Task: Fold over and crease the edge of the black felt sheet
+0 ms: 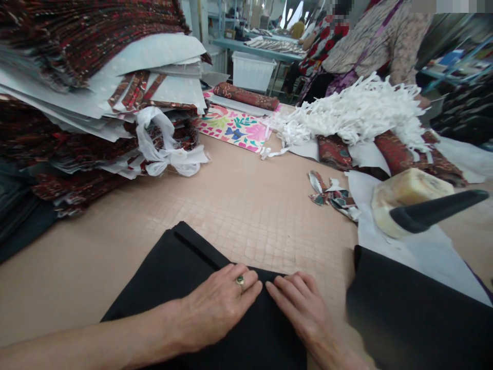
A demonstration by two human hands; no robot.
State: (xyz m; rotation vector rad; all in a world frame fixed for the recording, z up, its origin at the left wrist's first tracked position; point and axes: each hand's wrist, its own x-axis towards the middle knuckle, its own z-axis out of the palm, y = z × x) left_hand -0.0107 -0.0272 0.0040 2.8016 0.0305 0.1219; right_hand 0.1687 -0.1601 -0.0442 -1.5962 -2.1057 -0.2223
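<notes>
Fingers: both hands lie flat and unclenched, grasping nothing; I see fingertips pressing down along one fold line.
Left hand [217, 303]: palm down on the black fabric piece [185, 272], ring on one finger, fingertips nearly meeting the other hand's.
Right hand [302, 308]: also pressed flat on that fabric's far right edge.
Fabric position: near table edge, in front of me, on the tan table [239, 200].
Left side: tall stack of patterned cloth and paper [96, 87].
Right side: second black piece [416, 318], white paper, yellowish block [404, 198].
Risk: I judge the fold could slip or skew if either palm lifts unevenly.
</notes>
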